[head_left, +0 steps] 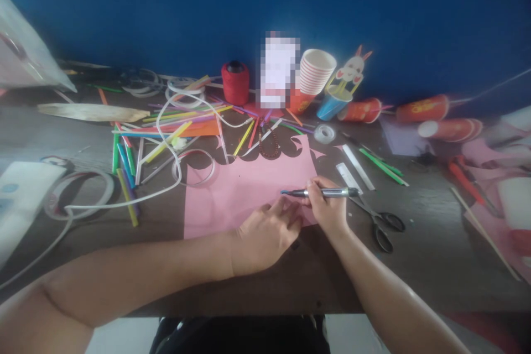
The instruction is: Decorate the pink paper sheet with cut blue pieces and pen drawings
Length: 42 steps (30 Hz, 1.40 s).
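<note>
Arms [141, 268] of a person come in over the near edge of the brown desk [315, 287]. The left hand [269, 235] lies on the near edge of a big pink paper [232, 196], with its fingers bent; you cannot tell if they pinch anything. The right hand [329, 207] is at the right side of the paper, and its fingers pinch a silver and black pen [338, 192]. The pen points left, and its tip is over the paper, just beyond the left hand; you cannot tell if it touches. The pink paper lies flat in front of the person, and its far edge has round bites cut out. Just right of the right hand are scissors [378, 215] with black handles. A white cord [124, 206] curls across the left side. Past the paper is a ring of dark beads [262, 146], with a small roll of tape [324, 133] to its right. Lots of bright straws [178, 135] lie in a messy heap to the left. Farther back stand a red spool [236, 86], a stack of cups [317, 74] and a blue cup [334, 104] with a paper bunny [354, 72] on top. Behind it all is a blue wall [166, 11].
</note>
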### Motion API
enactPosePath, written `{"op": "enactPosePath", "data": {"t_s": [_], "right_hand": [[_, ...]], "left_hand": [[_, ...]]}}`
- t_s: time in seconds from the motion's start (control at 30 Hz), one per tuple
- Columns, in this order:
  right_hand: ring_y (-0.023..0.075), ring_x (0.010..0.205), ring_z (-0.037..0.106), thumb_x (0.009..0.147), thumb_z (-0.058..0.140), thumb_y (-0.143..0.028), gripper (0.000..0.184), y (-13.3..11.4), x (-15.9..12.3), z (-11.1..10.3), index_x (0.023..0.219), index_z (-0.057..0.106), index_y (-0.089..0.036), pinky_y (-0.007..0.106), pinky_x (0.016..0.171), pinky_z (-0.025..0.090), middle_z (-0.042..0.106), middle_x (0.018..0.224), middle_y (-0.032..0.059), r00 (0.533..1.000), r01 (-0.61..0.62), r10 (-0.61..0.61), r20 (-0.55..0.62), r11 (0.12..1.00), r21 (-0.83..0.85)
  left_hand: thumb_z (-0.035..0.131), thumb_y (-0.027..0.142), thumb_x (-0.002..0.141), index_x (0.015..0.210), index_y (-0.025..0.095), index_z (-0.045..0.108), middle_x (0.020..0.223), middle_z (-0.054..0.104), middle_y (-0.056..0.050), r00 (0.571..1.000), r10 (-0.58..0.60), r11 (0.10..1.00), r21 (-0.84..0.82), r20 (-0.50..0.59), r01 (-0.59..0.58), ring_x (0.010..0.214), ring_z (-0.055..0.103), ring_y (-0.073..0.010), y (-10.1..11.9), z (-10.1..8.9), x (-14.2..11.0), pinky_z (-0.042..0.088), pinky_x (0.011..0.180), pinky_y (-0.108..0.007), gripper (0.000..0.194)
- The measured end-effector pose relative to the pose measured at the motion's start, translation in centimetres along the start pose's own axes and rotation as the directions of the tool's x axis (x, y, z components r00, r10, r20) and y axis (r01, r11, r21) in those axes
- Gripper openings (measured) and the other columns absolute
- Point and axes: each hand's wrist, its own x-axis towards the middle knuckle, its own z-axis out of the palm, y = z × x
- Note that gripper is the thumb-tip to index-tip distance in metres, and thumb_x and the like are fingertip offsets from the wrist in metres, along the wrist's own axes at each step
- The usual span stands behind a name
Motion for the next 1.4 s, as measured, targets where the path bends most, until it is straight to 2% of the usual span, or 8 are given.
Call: {"op": "enactPosePath", "data": {"t_s": [0.63, 0.83, 1.03, 1.23, 1.4], "right_hand": [[0.0107, 0.047, 0.051, 0.085, 0.049, -0.026, 0.022, -0.64, 0.03, 0.16, 0.064, 0.053, -0.018, 0.022, 0.052, 0.042, 0.052, 0.05, -0.0039, 0.996, 0.084, -0.083, 0.013, 0.996, -0.033], [0.0112, 0.047, 0.053, 0.086, 0.048, -0.027, 0.022, -0.55, 0.01, 0.11, 0.066, 0.053, -0.019, 0.022, 0.052, 0.043, 0.052, 0.049, -0.004, 0.998, 0.054, -0.055, -0.011, 0.998, -0.021], [0.0111, 0.048, 0.053, 0.085, 0.049, -0.027, 0.022, -0.66, 0.03, 0.08, 0.066, 0.053, -0.019, 0.022, 0.053, 0.043, 0.053, 0.051, -0.0035, 0.996, 0.093, -0.092, 0.018, 0.995, -0.044], [0.0114, 0.047, 0.053, 0.086, 0.047, -0.029, 0.022, -0.39, -0.05, 0.11, 0.067, 0.053, -0.019, 0.023, 0.052, 0.044, 0.053, 0.049, -0.0039, 0.999, 0.048, -0.048, -0.009, 0.999, -0.017], [0.0113, 0.047, 0.052, 0.085, 0.049, -0.028, 0.022, -0.44, -0.07, 0.14, 0.066, 0.053, -0.019, 0.023, 0.053, 0.044, 0.053, 0.05, -0.0036, 0.998, 0.068, -0.068, 0.003, 0.997, -0.031]], "left_hand": [[0.037, 0.013, 0.085, 0.123, 0.011, 0.046, 0.122, 0.052, -0.013, 1.0, -0.007, 1.0, -0.001, -0.009, 0.007, 0.121, 0.039, -0.0279, -0.04, 0.33, -0.02, 0.049, 0.081, -0.036, 0.039], [0.039, 0.015, 0.085, 0.121, 0.011, 0.047, 0.121, 0.053, -0.013, 1.0, -0.017, 1.0, -0.01, 0.001, 0.017, 0.12, 0.04, -0.0271, -0.08, 0.55, 0.06, 0.05, 0.08, -0.036, 0.037], [0.037, 0.015, 0.087, 0.122, 0.011, 0.047, 0.12, 0.054, -0.013, 1.0, -0.017, 1.0, -0.015, 0.007, 0.017, 0.122, 0.039, -0.0266, -0.05, 0.33, 0.06, 0.049, 0.082, -0.036, 0.037], [0.037, 0.015, 0.086, 0.121, 0.011, 0.048, 0.122, 0.052, -0.012, 1.0, -0.01, 1.0, -0.014, 0.007, 0.01, 0.12, 0.041, -0.0278, -0.03, 0.22, 0.04, 0.05, 0.079, -0.036, 0.037], [0.037, 0.016, 0.086, 0.121, 0.01, 0.048, 0.121, 0.052, -0.014, 1.0, -0.012, 1.0, -0.021, 0.007, 0.012, 0.12, 0.04, -0.0282, -0.08, 0.29, 0.04, 0.05, 0.08, -0.037, 0.037]]}}
